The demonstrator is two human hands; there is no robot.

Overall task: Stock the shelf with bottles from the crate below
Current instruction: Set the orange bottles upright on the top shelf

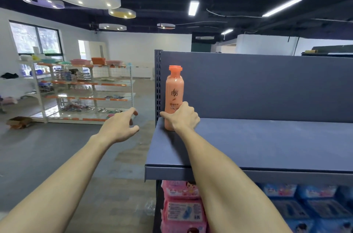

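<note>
Orange-pink and upright, the bottle (pixel 174 97) stands at the shelf's (pixel 267 147) back left corner, against the back panel (pixel 257 84), likely to start a row there. The right hand (pixel 181 118) wraps its lower body, thumb across the front, probably steadying it before letting go. The left hand (pixel 122 126) hangs off the shelf's left edge, fingers loose, holding nothing. The crate is out of view.
</note>
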